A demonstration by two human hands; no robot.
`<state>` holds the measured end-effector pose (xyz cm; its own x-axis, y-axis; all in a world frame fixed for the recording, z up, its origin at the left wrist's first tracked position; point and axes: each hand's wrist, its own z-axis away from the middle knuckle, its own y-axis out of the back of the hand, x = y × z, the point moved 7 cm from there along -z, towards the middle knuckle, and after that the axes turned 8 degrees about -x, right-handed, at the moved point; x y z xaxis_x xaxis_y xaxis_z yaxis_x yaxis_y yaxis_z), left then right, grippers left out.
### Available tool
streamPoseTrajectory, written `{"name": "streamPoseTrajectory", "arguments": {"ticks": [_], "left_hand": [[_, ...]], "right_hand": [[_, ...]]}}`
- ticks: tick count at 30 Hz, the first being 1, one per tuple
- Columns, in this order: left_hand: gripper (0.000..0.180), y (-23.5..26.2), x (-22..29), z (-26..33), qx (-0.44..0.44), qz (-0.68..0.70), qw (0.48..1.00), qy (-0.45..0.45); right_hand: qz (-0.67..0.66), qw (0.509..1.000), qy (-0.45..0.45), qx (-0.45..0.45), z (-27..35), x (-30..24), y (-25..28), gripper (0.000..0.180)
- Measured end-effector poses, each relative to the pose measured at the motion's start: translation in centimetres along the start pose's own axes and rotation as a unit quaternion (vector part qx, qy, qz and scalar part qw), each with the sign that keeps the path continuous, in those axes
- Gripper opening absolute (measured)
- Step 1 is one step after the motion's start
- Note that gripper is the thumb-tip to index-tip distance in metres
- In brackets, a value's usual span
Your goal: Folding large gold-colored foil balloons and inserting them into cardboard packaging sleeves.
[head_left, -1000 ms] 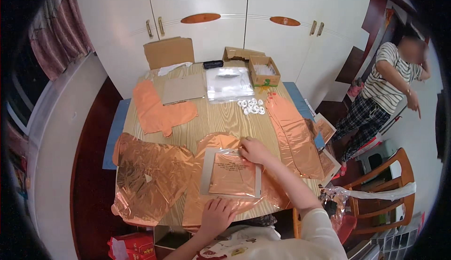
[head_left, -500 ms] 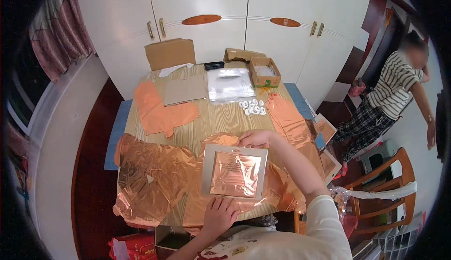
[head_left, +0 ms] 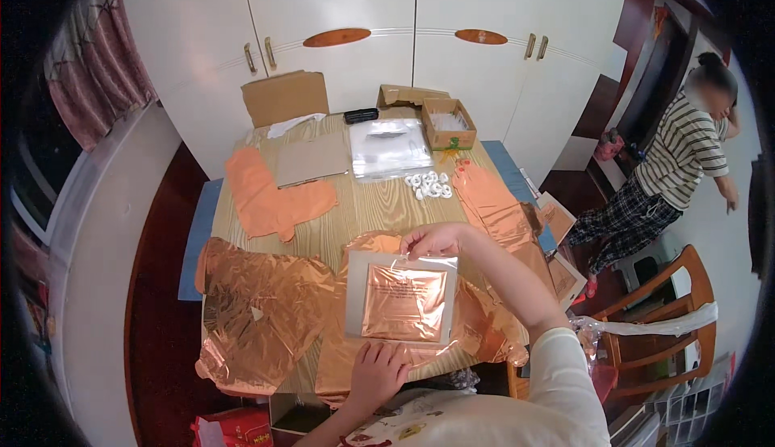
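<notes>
Bagged foil packet [head_left: 404,310], fine print [head_left: 406,286] illegible

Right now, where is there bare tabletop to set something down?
Mid-table bare wood, bordered by L-shaped orange foil at left, white rings at right, clear plastic bags behind, right hand in front. The near side is crowded: copper foil sheet, foil packet and left hand.

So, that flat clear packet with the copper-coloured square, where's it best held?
Probably pinch the packet by its far edge, coming from beyond it. It looks thin and flat, and a grip there leaves the copper-coloured square uncovered. The right hand holds that edge; the left hand is at the near one.
</notes>
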<state>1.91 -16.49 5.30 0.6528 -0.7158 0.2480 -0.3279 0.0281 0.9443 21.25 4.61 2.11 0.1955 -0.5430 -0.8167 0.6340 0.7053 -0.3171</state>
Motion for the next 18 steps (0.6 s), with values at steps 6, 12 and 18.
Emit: {"name": "streamPoseTrajectory", "arguments": {"ticks": [6, 12, 18], "left_hand": [[0.042, 0.1, 0.1, 0.1, 0.002, -0.005, 1.000, -0.005], [0.039, 0.0, 0.1, 0.0, 0.001, -0.004, 1.000, -0.008], [0.038, -0.1, 0.1, 0.2, -0.012, 0.014, 1.000, 0.003]], "right_hand": [[0.038, 0.998, -0.018, 0.053, 0.3, -1.0, -0.9, 0.014], [0.131, 0.986, -0.062, 0.080, 0.5, -0.6, 0.0, 0.019], [0.100, 0.988, -0.076, 0.089, 2.1, -1.6, -1.1, 0.024]]}}
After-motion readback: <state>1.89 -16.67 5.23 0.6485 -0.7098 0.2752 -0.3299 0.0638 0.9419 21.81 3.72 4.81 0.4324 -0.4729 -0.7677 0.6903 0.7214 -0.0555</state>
